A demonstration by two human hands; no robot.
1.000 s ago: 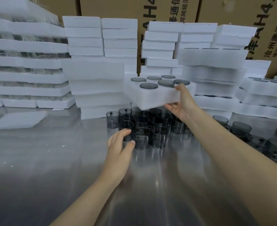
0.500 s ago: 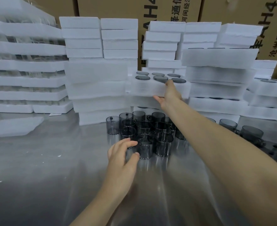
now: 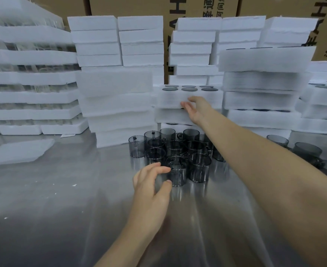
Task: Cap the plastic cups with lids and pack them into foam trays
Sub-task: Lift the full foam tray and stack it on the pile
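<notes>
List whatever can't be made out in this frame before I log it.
Head view: cups under the lids in the foam tray, hidden by its walls.
Head view: cups behind the right forearm, which covers them.
Head view: whether the left hand touches the nearest cup; fingers overlap its rim.
Head view: box lettering, cut off by the top edge.
Head view: contents of the left stacks, blurred.

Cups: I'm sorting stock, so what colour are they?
Translucent smoky grey cups, best seen in head view.
</notes>
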